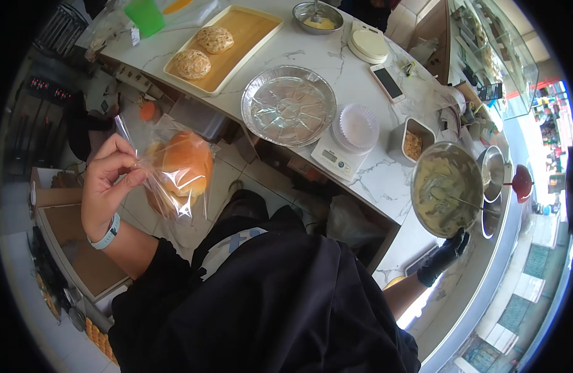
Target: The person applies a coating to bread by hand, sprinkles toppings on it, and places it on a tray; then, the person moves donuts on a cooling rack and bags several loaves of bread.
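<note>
My bare left hand [115, 180], with a pale band at its wrist, pinches the gathered top of a clear plastic bag [202, 202]. Inside the bag are golden-brown bread rolls [186, 158], hanging in front of the counter at the left. Far to the right, my right hand [445, 256] wears a black glove, its fingers closed at the near rim of a metal mixing bowl [421, 214]. A pale creamy mixture coats the bowl's inside, and a thin metal handle [467, 203] sticks out of it. The bowl partly hides the gloved fingertips.
On the marble-patterned counter [376, 177] sit a tray [240, 53] with two crusted buns, a round foil pan [289, 105], a scale [336, 155] with paper cups [359, 127], a phone [387, 82] and a crumb-filled tin [395, 144]. Glass display cases [510, 68] stand at far right.
</note>
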`<state>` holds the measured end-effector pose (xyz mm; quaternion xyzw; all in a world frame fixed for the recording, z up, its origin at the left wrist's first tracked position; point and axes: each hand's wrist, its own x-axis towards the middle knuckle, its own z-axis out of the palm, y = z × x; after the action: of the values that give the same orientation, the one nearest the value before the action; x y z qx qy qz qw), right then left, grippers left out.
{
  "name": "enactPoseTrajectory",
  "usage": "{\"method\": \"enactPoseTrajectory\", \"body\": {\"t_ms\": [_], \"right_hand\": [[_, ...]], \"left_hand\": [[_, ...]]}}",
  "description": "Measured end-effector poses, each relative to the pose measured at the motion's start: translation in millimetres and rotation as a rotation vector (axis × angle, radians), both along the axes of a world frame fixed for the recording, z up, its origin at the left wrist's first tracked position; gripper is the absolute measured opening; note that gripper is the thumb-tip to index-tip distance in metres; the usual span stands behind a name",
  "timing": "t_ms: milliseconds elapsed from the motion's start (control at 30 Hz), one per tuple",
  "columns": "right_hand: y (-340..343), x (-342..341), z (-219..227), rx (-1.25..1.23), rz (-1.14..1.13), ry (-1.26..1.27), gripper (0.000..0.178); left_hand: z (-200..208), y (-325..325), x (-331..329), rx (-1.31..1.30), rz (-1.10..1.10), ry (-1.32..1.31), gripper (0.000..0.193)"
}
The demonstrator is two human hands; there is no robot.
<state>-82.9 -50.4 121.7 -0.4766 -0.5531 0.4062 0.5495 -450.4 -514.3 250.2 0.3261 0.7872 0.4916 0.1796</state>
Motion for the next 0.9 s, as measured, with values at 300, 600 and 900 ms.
{"method": "enactPoseTrajectory", "body": {"t_ms": [300, 600, 900], "right_hand": [[-187.1, -198.5, -12.1, -0.286, 0.651, -0.07, 0.039], [-376.4, -358.8, -169.3, -0.565, 1.204, -0.176, 0.027], [-399.5, -512.2, -350.3, -0.318, 1.028, -0.615, 0.032]], "left_hand": [[-21.7, -154.9, -19.9, 0.015, 0.264, 0.065, 0.008], [-61.1, -322.2, -21.4, -0.205, 0.557, 0.134, 0.006], [-102.1, -373.4, 18.2, -0.231, 1.167, -0.099, 0.006]]}}
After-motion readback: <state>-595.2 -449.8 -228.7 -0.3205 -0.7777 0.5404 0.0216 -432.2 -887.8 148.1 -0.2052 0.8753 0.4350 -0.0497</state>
